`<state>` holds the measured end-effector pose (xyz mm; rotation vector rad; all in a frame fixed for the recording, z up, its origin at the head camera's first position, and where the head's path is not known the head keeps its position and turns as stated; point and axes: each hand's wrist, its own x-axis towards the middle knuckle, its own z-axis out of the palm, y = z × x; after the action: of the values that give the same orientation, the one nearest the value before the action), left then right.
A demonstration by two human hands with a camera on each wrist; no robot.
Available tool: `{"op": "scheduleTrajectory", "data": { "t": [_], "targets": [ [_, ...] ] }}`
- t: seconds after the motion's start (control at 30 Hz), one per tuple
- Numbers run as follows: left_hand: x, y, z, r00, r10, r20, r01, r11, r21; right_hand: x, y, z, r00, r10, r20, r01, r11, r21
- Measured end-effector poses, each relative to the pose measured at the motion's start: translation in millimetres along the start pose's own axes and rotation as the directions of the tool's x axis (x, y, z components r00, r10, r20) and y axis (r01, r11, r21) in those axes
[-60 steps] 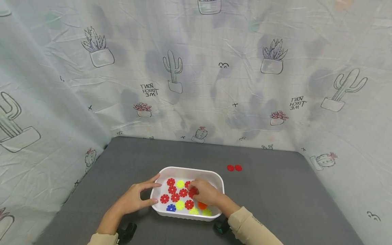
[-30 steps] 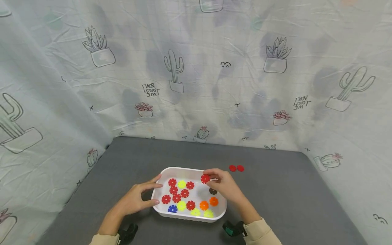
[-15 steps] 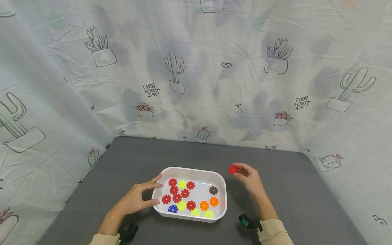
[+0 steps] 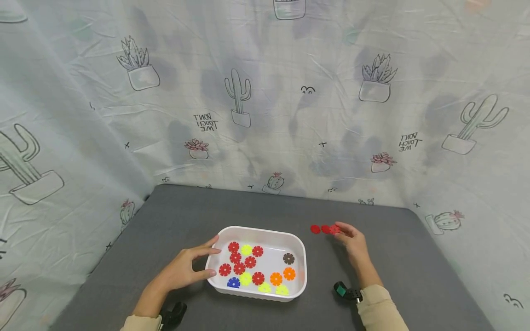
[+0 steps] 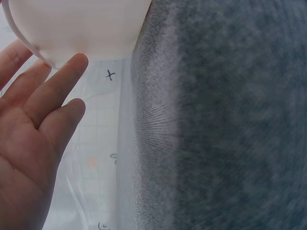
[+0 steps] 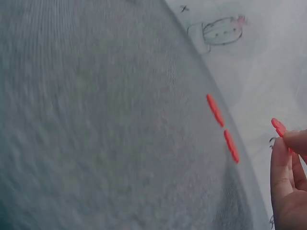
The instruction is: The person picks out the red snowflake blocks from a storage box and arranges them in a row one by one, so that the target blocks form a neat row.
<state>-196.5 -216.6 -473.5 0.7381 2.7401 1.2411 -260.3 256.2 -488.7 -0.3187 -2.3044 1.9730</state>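
Head cam faces forward-down over your table (image 4: 232,207). Both wrist cams look close-in, tilted: left shares the tray (image 5: 86,28) with head, right the red discs (image 6: 215,110).

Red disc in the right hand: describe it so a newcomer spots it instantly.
On the gray table, look right of the white tray, about level with its far rim, to two red discs side by side. Just right of them, the right hand pinches the held disc, also red. It alone sits between thumb and finger; its two neighbours lie flat on the table.
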Motion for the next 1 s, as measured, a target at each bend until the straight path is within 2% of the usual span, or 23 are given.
{"op": "scheduleTrajectory", "data": {
  "t": [0.37, 0.63, 1.0],
  "targets": [
    [0.9, -0.4, 0.5, 1.000, 0.012, 0.006, -0.012, 1.000, 0.018, 15.8, 9.8, -9.7, 0.998, 0.010, -0.061, -0.016, 0.996, -0.091],
    [0.4, -1.3, 0.7, 1.000, 0.029, 0.003, -0.030, 0.999, 0.031, 18.8, 19.2, -8.3, 0.998, 0.017, -0.059, -0.028, 0.983, -0.179],
    [0.1, 0.0, 0.1, 1.000, 0.023, 0.004, -0.023, 0.999, 0.026, 19.1, 22.6, -4.5, 0.995, -0.069, -0.069, 0.038, 0.928, -0.371]
  ]
}}
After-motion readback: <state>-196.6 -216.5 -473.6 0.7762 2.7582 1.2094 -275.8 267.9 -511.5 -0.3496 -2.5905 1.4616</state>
